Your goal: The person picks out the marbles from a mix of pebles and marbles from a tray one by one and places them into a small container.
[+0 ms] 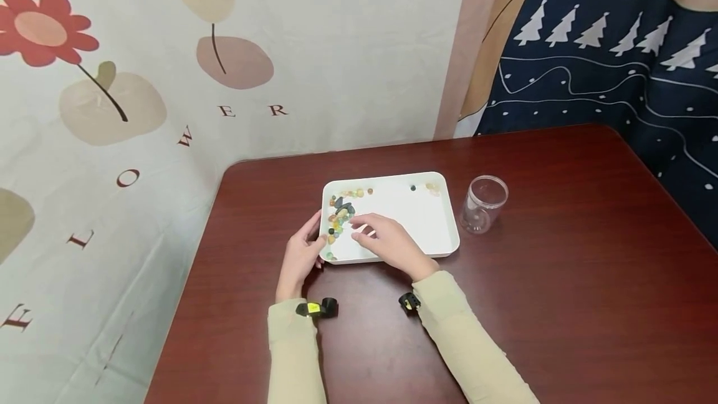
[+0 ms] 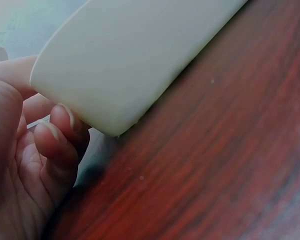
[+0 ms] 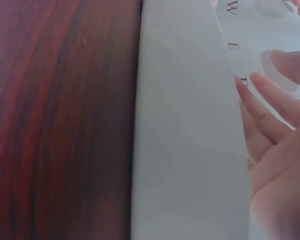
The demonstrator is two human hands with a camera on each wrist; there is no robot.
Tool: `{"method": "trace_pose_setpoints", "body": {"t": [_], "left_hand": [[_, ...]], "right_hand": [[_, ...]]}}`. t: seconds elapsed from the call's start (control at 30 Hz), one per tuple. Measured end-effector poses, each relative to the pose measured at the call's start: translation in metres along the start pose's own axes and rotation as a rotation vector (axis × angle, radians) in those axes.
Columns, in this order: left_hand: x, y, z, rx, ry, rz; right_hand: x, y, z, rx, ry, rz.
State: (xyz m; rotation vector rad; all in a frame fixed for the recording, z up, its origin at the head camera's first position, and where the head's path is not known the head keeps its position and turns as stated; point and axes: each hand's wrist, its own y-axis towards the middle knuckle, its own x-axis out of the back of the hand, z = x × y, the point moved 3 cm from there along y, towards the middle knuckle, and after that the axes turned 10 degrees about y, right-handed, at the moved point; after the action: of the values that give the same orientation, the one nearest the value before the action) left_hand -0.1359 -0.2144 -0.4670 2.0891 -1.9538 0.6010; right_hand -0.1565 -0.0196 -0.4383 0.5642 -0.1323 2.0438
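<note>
A shallow white tray [image 1: 404, 223] lies on the table; its side wall [image 2: 120, 60] fills much of the left wrist view. My left hand [image 1: 300, 257] grips its near left corner, thumb at the rim and fingers curled beneath the edge. Small coloured stones [image 1: 338, 220], yellow, green, orange and dark, gather along the tray's left side. Just right of them, over the tray, is my right hand [image 1: 389, 242], thumb and fingers apart. In the right wrist view its fingers [image 3: 270, 117] look loosely extended, holding nothing visible. A dark stone [image 1: 413, 187] and pale stones [image 1: 432, 187] sit at the far right.
To the tray's right stands a clear plastic jar [image 1: 484, 204] without a lid. The dark red wooden table [image 1: 561, 279] meets a flower-patterned cloth [image 1: 348, 67] at the back and a navy tree-patterned cloth [image 1: 606, 80] at the right.
</note>
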Motion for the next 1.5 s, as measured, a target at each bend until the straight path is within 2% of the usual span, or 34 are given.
{"method": "trace_pose_setpoints", "body": {"t": [0.43,0.67,0.9,1.03,1.17,1.3,1.5], "left_hand": [[0.001,-0.001,0.000,-0.009,-0.014,0.003],[0.002,-0.001,0.000,-0.025,-0.055,0.015],[-0.001,0.010,0.023,-0.050,-0.077,-0.015],[-0.002,0.010,0.026,-0.055,-0.073,-0.015],[-0.001,0.008,0.022,-0.049,-0.095,0.006],[0.001,0.004,0.011,-0.053,-0.110,0.018],[0.003,-0.002,-0.001,-0.061,-0.076,0.014]], "right_hand": [[-0.022,0.007,0.005,0.008,-0.010,0.116],[-0.032,0.011,0.000,-0.044,-0.052,0.168],[-0.039,0.015,-0.002,-0.068,-0.089,0.210],[-0.041,0.016,0.001,-0.072,-0.100,0.231],[-0.043,0.016,0.004,-0.069,-0.123,0.251],[-0.046,0.016,0.005,-0.047,-0.146,0.268],[-0.050,0.017,0.004,-0.012,-0.185,0.276]]}}
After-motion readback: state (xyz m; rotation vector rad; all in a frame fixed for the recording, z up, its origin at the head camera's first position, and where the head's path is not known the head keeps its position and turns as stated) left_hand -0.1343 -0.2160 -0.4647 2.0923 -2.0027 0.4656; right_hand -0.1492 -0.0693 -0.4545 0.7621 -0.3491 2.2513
